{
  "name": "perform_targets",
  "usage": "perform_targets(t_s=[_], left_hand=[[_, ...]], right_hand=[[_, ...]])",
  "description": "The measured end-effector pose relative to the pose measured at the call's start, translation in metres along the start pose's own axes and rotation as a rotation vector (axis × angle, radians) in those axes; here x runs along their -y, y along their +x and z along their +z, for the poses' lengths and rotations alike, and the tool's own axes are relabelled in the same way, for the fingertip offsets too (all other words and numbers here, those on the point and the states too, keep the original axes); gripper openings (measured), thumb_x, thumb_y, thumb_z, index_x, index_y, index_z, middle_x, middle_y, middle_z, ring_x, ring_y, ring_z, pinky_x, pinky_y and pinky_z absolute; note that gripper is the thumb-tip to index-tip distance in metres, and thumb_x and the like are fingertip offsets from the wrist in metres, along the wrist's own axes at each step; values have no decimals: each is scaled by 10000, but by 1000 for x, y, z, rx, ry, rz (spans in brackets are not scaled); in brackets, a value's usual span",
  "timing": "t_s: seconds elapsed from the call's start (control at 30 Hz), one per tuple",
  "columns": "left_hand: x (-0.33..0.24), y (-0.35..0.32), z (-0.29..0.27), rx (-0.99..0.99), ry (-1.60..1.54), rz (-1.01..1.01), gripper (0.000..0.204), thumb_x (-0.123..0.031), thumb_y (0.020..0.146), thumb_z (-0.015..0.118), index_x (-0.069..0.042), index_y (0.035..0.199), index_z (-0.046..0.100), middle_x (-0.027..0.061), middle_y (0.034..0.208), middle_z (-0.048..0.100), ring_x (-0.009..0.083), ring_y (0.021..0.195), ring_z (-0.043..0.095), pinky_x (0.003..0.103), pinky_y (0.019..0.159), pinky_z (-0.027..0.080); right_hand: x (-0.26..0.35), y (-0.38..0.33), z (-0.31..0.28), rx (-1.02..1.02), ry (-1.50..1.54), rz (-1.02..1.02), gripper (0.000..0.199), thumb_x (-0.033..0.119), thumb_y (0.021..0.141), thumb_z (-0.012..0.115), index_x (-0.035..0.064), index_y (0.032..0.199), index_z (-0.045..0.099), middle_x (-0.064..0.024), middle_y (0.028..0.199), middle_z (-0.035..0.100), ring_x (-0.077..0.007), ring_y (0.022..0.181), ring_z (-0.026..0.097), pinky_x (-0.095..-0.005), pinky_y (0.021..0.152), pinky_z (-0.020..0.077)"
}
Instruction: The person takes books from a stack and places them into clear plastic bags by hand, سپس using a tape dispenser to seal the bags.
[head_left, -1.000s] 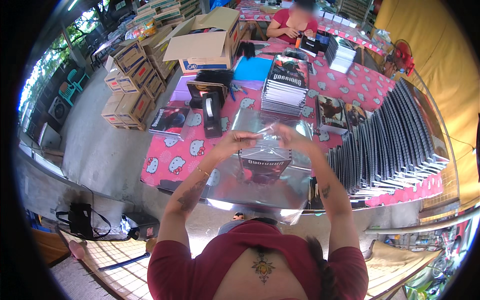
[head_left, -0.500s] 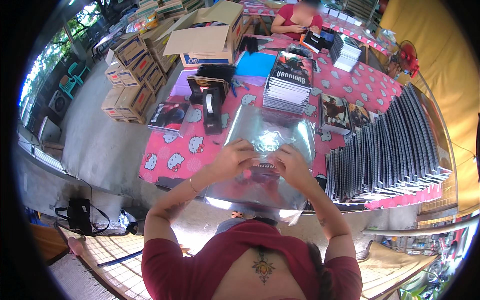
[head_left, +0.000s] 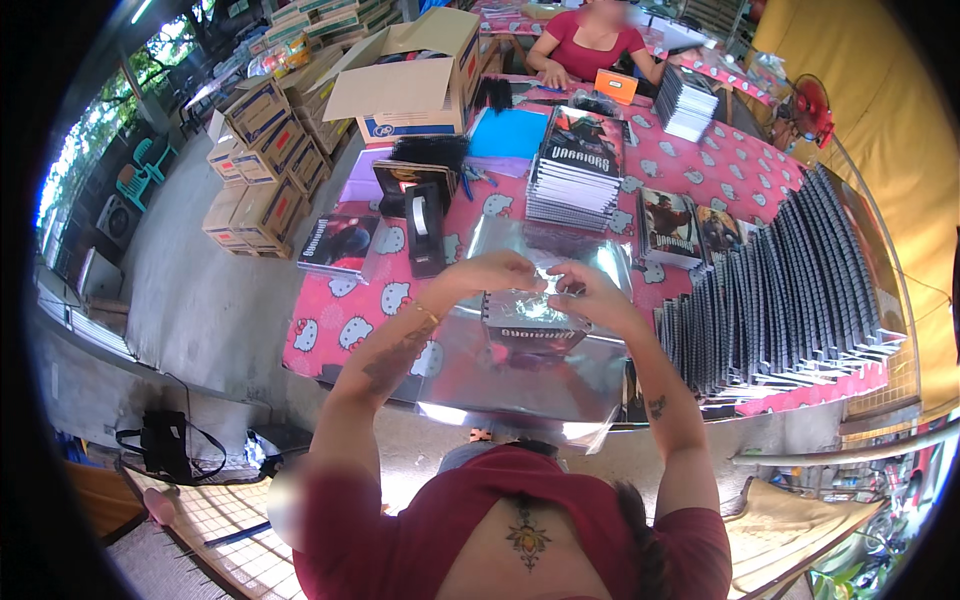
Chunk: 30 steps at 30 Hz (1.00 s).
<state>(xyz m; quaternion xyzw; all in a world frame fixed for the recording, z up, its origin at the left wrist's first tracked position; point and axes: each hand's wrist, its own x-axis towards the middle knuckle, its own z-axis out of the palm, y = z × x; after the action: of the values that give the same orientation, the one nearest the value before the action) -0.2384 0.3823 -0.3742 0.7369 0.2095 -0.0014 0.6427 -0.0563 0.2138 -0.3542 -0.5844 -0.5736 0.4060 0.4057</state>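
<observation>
A spiral-bound notebook with a dark printed cover lies in front of me, its title upside down from my side. Under and around it spreads a large sheet of clear plastic film, which overhangs the table's near edge. Above the notebook's far part, my left hand has its fingers pinched together on a piece of the film. Close to its right, my right hand also pinches the film, thumb and fingers bent inward. Glare between the two hands blurs the exact edge of the plastic.
Left of the film stand a black tape dispenser and a wrapped notebook. Beyond are a notebook stack and an open carton. A long row of spiral notebooks fills the right side. A co-worker sits opposite.
Both my hands have moved away from me, folding film over the notebook, whose cover now shows more clearly. The co-worker's hands have parted, and an orange item now stands before them.
</observation>
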Motion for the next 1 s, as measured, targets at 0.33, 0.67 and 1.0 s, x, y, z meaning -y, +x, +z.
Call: perform_targets(t_s=[0.33, 0.67, 1.0], left_hand=[[136, -55, -101, -1188, 91, -139, 229, -207, 860, 717, -7, 969, 708, -29, 662, 539, 87, 596, 515, 245, 592, 453], [194, -53, -42, -1254, -811, 170, 172, -180, 887, 692, -11, 911, 674, 6, 666, 639, 125, 612, 616, 282, 565, 482], [-68, -45, -27, -115, 906, 574, 236, -282, 810, 714, -46, 815, 694, 109, 724, 676, 301, 669, 654, 375, 605, 492]], right_hand=[[6, -2, 8, -69, -58, 32, 403, 224, 845, 755, 46, 1187, 638, -37, 889, 650, -119, 813, 592, -281, 735, 480], [-1, 0, 9, -62, 10, 7, 395, 212, 856, 744, 47, 1197, 634, -16, 869, 646, -92, 747, 570, -252, 648, 452], [-7, -4, 6, -97, 38, 34, 421, 192, 859, 744, 47, 1231, 614, -4, 846, 638, -80, 745, 567, -248, 663, 461]])
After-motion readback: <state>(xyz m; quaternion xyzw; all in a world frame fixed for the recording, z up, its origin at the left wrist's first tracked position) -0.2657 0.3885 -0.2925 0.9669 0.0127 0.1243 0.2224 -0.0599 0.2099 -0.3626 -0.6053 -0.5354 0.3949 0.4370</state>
